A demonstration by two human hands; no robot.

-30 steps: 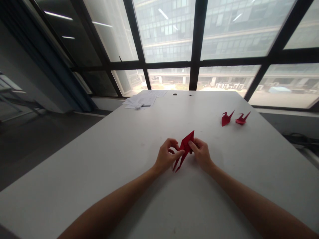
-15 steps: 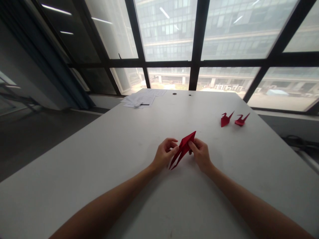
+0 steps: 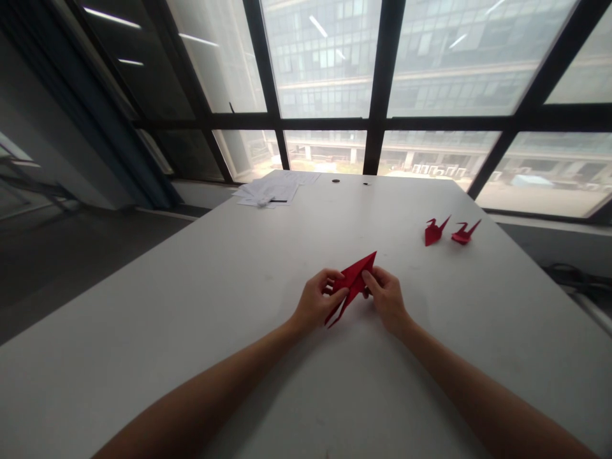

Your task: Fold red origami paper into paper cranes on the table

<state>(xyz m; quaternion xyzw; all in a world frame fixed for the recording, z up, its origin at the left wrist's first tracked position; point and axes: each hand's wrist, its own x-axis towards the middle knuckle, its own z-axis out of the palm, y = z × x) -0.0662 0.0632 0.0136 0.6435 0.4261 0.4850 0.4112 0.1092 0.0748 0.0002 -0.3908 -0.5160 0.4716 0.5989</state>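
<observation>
Between my hands, a little above the white table (image 3: 229, 274), is a folded red origami paper (image 3: 354, 273). Its wide pointed end aims up and right, and two narrow prongs point down toward me. My left hand (image 3: 319, 298) pinches its left side, thumb in front and fingers partly behind the paper. On the right side, my right hand (image 3: 386, 294) grips the edge with the thumb on the front face; its other fingers are largely hidden. Two finished-looking red paper cranes, one crane (image 3: 434, 231) left of the other crane (image 3: 465, 234), stand farther back at the right.
Loose white papers (image 3: 270, 189) lie spread at the table's far left corner. Two small dark round spots, one a disc (image 3: 335, 181), sit near the far edge. Large framed windows rise behind the table, and dark cables (image 3: 578, 277) are beyond its right edge.
My left hand has closed onto the paper's left side, where its fingers were more loosely placed before. The paper's face has opened wider toward me. My right hand keeps its hold.
</observation>
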